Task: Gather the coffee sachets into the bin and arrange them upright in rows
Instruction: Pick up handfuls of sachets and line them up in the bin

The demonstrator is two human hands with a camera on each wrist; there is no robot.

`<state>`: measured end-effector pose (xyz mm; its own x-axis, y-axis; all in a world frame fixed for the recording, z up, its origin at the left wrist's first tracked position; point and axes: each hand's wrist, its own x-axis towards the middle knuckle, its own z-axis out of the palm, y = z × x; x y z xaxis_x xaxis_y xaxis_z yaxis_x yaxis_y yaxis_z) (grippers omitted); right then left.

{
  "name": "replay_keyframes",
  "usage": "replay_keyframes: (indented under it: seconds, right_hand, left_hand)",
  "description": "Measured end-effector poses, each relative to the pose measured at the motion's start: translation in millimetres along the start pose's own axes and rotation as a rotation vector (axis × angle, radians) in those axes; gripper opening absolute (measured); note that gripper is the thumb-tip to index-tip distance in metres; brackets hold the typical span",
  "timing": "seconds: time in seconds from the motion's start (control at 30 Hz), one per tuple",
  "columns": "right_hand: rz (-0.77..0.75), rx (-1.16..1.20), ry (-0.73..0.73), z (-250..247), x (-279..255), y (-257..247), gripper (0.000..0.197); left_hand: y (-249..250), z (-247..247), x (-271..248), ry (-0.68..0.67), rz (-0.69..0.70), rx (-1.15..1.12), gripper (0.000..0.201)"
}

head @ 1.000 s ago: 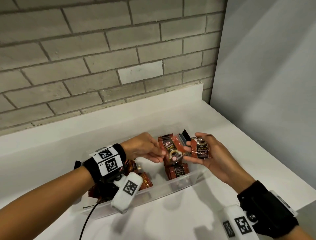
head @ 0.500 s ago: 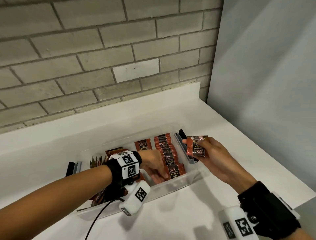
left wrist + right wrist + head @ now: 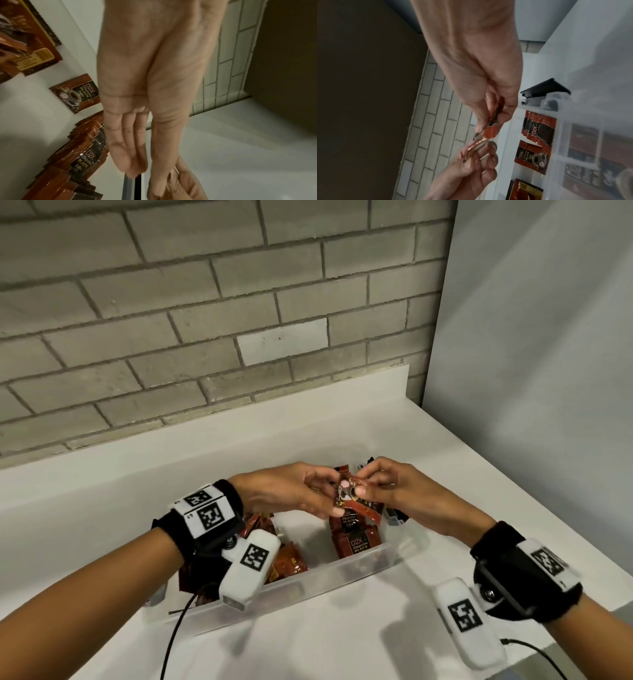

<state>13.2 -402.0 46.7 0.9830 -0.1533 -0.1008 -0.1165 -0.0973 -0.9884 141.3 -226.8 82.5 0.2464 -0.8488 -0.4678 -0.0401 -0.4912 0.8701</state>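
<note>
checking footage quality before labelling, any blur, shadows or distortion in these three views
Head view: sharp and evenly lit, wide-angle bend in the brick wall, soft hand shadows on the counter. Left wrist view: dim and warm, the left hand slightly motion-blurred, the sachets' print still readable. Right wrist view: the right hand softly blurred, the bin wall hazy and out of focus.

The left hand [image 3: 291, 491] and right hand [image 3: 404, 494] are covering most of the sachet [image 3: 356, 503] between them. At seven o'clock the wrist camera [image 3: 248, 566] is hiding loose sachets [image 3: 291, 559]; the bin [image 3: 342, 573] wall is blurring the row.
</note>
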Motion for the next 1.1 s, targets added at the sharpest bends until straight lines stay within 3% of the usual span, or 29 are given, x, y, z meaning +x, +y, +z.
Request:
replay_keyframes:
  seconds: [0.13,0.3,0.37,0.43,0.5,0.57,0.63,0.73,0.83,1.1]
  right_hand:
    - [-0.053,-0.182,-0.057,2,12,-9,0.023]
    - [-0.2,-0.526,-0.225,10,22,-18,0.017]
    - [-0.215,-0.648,-0.36,13,25,-20,0.017]
    - [-0.204,-0.814,-0.501,18,25,-21,0.019]
    - [-0.203,-0.948,-0.647,25,27,-16,0.022]
    - [-0.184,-1.097,-0.758,36,28,-5,0.025]
    - [-0.231,-1.238,-0.8,46,30,4,0.024]
    - [-0.291,-1.357,-0.774,48,31,2,0.023]
    - [-0.353,-1.528,-0.612,40,31,6,0.036]
    - [-0.338,-1.859,-0.448,43,37,13,0.032]
  left_hand:
    - [-7,-7,-11,-0.021,0.016,-0.16,0.031]
    - [-21,-8,-11,0.129,-0.131,-0.172,0.003]
    - [-30,-5,-8,0.056,-0.23,-0.099,0.01]
    - [-39,-3,-4,-0.034,-0.318,-0.03,0.031]
    - [-47,-4,4,0.003,-0.367,-0.025,0.049]
    - [-54,-2,14,0.073,-0.368,-0.074,0.047]
    - [-58,4,21,0.053,-0.362,-0.109,0.028]
    - [-62,16,30,0.057,-0.324,-0.214,0.036]
    - [-60,26,35,0.096,-0.31,-0.344,0.036]
    - [-60,39,37,0.226,-0.236,-0.428,0.045]
